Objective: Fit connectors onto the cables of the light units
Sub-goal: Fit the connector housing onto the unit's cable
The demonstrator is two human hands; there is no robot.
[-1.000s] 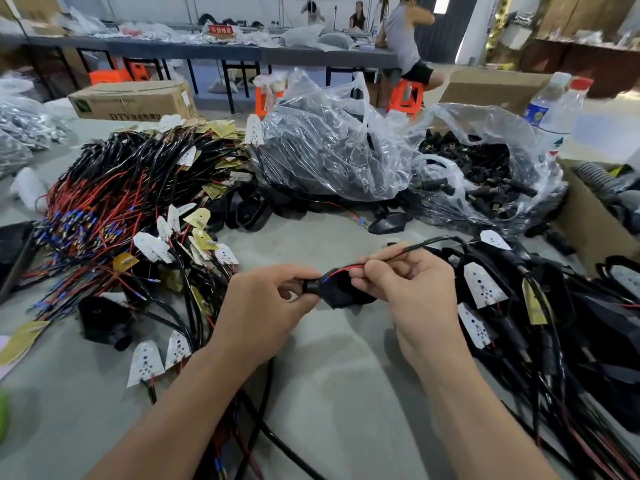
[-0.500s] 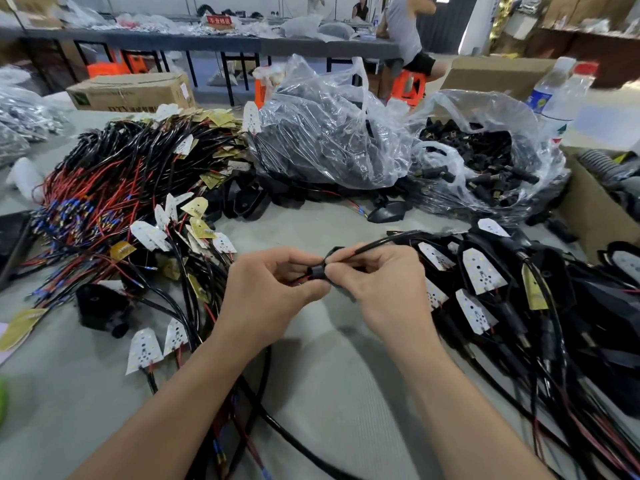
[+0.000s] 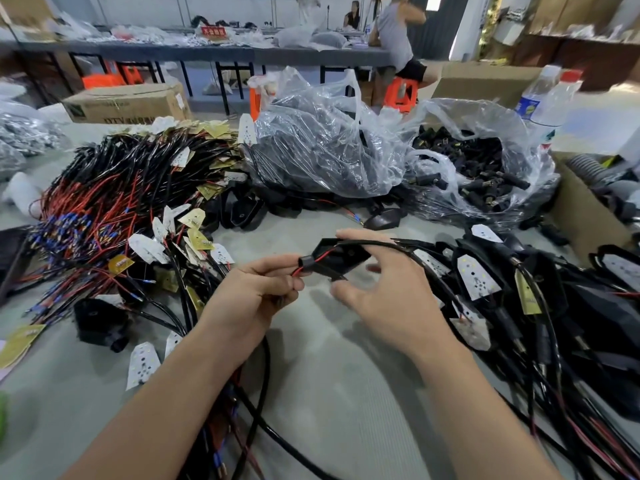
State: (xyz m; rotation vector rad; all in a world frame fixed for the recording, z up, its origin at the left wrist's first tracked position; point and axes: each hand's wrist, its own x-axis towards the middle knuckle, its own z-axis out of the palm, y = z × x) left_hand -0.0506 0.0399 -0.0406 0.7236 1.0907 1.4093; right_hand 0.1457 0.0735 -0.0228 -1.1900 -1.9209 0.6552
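Note:
A black light-unit housing (image 3: 341, 259) hangs above the grey table, between my hands. My left hand (image 3: 258, 296) pinches the red and black wires (image 3: 300, 270) where they enter the housing's short neck. My right hand (image 3: 388, 299) is spread around the housing's right side. Its forefinger lies along the top edge and its thumb sits just below, apart from the housing. A black cable (image 3: 412, 249) runs from the housing over my right hand into the heap of units on the right. Whether a connector is on the wire ends is hidden by my left fingers.
A heap of red-and-black wired LED boards (image 3: 114, 209) fills the left. Clear bags of black housings (image 3: 322, 147) and connectors (image 3: 481, 168) stand at the back. Assembled units with cables (image 3: 519, 299) are piled on the right, beside a cardboard box (image 3: 581, 216) and bottles (image 3: 550, 102). A loose housing (image 3: 100, 323) lies near left.
My hands were pinched close together on the wire joint. Now my right hand has spread open and shifted right, and the housing shows, tipped up between my hands.

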